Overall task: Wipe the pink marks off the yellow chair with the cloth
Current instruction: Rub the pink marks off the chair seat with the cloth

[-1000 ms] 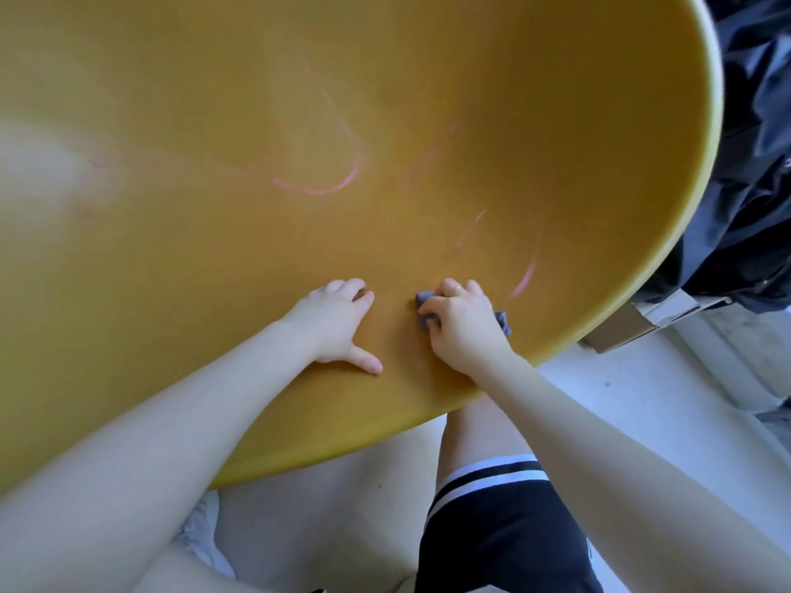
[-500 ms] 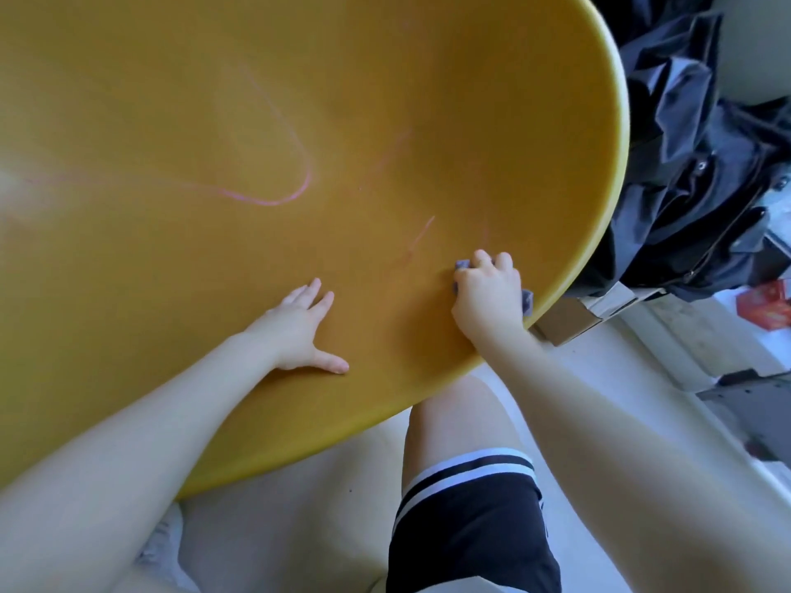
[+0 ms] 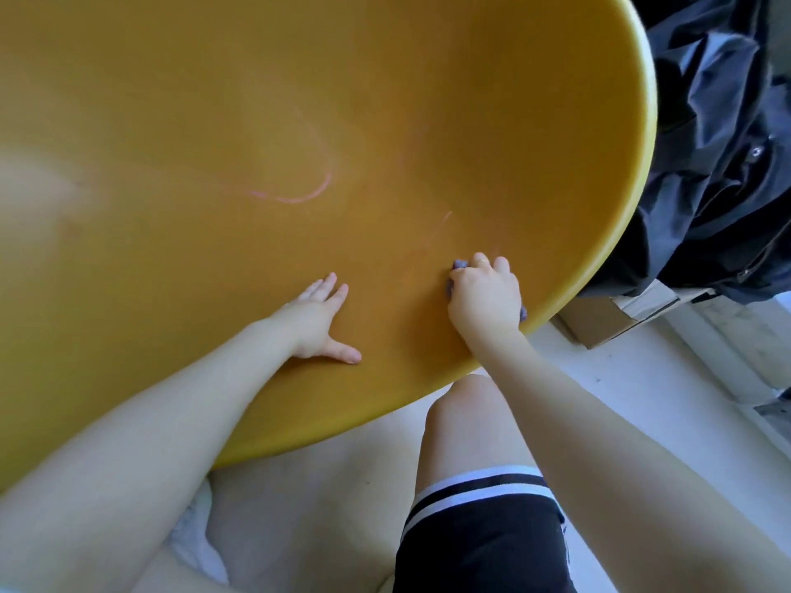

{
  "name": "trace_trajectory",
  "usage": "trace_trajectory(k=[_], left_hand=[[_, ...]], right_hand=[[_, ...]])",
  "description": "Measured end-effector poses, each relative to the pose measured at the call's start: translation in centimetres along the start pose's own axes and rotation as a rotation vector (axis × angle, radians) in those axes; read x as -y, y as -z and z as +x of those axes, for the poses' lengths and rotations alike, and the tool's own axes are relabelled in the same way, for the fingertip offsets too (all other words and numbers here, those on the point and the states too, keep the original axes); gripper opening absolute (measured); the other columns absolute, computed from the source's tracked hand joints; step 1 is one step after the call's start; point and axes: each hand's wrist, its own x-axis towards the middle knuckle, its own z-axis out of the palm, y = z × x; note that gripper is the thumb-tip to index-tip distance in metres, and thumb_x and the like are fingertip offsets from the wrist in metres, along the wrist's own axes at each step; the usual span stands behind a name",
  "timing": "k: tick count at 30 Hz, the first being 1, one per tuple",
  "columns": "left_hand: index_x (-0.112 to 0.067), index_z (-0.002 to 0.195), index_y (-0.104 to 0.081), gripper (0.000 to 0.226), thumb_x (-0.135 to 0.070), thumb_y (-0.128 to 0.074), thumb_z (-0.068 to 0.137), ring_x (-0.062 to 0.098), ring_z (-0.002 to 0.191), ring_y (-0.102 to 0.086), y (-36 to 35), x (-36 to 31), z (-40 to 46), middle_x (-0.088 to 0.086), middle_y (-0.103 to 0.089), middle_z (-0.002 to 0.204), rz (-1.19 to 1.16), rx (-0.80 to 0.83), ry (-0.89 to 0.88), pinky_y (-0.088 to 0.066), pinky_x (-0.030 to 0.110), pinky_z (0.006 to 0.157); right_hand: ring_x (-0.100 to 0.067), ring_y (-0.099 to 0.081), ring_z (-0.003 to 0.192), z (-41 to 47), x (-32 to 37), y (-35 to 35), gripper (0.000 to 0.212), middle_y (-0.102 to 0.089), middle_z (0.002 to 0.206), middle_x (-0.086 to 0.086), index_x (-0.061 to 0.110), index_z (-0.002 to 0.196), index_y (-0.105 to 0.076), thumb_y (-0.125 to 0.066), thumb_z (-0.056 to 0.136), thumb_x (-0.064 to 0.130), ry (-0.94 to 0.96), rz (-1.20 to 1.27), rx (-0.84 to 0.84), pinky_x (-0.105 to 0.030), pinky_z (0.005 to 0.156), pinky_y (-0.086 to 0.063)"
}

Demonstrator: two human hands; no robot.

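Head view: we look down on the yellow chair point(image 3: 257, 100), its smooth curved shell filling the upper left of the frame. A pink arc point(image 3: 299, 196) sits at centre, a fainter streak point(image 3: 445, 217) just right of it. Our left hand point(image 3: 314, 321) lies flat on the shell, fingers spread and straight. Our right hand point(image 3: 486, 295), near the shell's lower right edge, curls around a bluish cloth point(image 3: 459, 264) pressed to the surface. At upper right lies dark fabric point(image 3: 719, 164), a cardboard box point(image 3: 608, 312) below it, on a pale floor point(image 3: 620, 378).
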Motion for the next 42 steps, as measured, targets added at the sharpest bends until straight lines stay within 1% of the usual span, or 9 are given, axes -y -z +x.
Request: trace_trajectory(k=[6,10,14,20,25,29,34,37,42], left_hand=[[-0.019,0.150,0.007,0.116,-0.059,-0.068,0.070,0.013,0.144,0.012,-0.6,0.2,0.0,-0.003,0.021,0.155,-0.053,-0.045,-0.001,-0.005,0.034,0.118],[-0.011,0.149,0.010,0.130,-0.069,-0.067,0.062,0.019,0.144,0.015,-1.5,0.4,-0.3,0.006,0.023,0.155,-0.055,-0.163,0.169,0.002,0.033,0.117],[-0.013,0.150,0.006,0.122,-0.074,-0.058,0.066,0.020,0.144,0.014,-1.4,0.6,-0.8,0.007,0.023,0.154,-0.063,-0.176,0.209,0.002,0.034,0.117],[-0.018,0.150,0.004,0.111,-0.069,-0.057,0.072,0.020,0.144,0.014,-0.2,2.7,-0.1,0.005,0.024,0.154,-0.136,-0.173,0.278,0.001,0.036,0.117],[-0.012,0.148,0.013,0.133,-0.074,-0.064,0.059,0.025,0.144,0.015,0.5,3.2,1.0,0.012,0.024,0.154,-0.093,-0.175,0.388,0.001,0.037,0.117],[-0.012,0.148,0.013,0.134,-0.073,-0.066,0.059,0.024,0.144,0.014,0.6,3.4,1.4,0.011,0.024,0.154,-0.091,-0.159,0.388,-0.002,0.037,0.117],[-0.020,0.149,0.011,0.125,-0.063,-0.070,0.064,0.018,0.144,0.015,1.1,4.5,0.8,0.002,0.025,0.154,-0.142,-0.120,0.342,-0.004,0.034,0.118],[-0.024,0.150,0.005,0.114,-0.053,-0.072,0.070,0.015,0.144,0.014,1.4,5.7,0.4,-0.002,0.024,0.155,-0.195,-0.105,0.276,-0.004,0.032,0.118],[-0.027,0.149,0.003,0.108,-0.049,-0.071,0.074,0.013,0.144,0.014,1.5,6.4,0.7,-0.003,0.022,0.155,-0.184,-0.108,0.241,-0.004,0.032,0.117]], right_hand=[[-0.029,-0.043,0.099,0.6,3.2,-1.6,0.025,-0.051,0.108,-0.010,0.010,0.102,-0.063,-0.044,0.085,0.010,0.015,0.155,0.015,-0.032,0.074,-0.032],[-0.032,-0.044,0.099,-0.5,8.4,-3.4,0.026,-0.054,0.112,-0.011,0.009,0.104,-0.066,-0.047,0.085,0.011,0.177,0.385,0.043,-0.034,0.080,-0.035],[-0.026,-0.041,0.102,0.5,7.3,-3.3,0.026,-0.051,0.114,-0.006,0.018,0.112,-0.062,-0.043,0.094,0.019,0.381,0.316,0.111,-0.031,0.072,-0.035],[-0.025,-0.038,0.113,5.2,0.7,-1.4,0.022,-0.048,0.125,-0.005,0.013,0.108,-0.059,-0.047,0.090,0.012,0.140,0.176,0.071,-0.038,0.073,-0.050],[-0.024,-0.032,0.120,4.1,5.8,-3.2,0.036,-0.040,0.137,0.000,0.011,0.110,-0.057,-0.038,0.082,0.000,0.249,0.204,0.094,-0.028,0.069,-0.029],[-0.026,-0.031,0.122,4.0,9.8,-5.0,0.033,-0.043,0.135,-0.002,0.011,0.114,-0.056,-0.039,0.086,0.004,0.385,0.332,0.067,-0.031,0.088,-0.033],[-0.030,-0.050,0.085,5.4,7.3,-5.0,0.022,-0.066,0.109,-0.005,0.013,0.095,-0.067,-0.056,0.078,0.003,0.673,0.291,-0.008,-0.031,0.069,-0.041],[-0.032,-0.053,0.078,7.5,4.0,-4.4,0.013,-0.071,0.088,-0.006,0.013,0.087,-0.066,-0.063,0.075,0.009,0.536,0.197,-0.143,-0.032,0.064,-0.038],[-0.027,-0.042,0.109,10.1,5.4,-4.4,0.030,-0.054,0.118,-0.011,0.010,0.114,-0.056,-0.043,0.088,0.003,0.302,0.199,-0.059,-0.034,0.082,-0.031]])
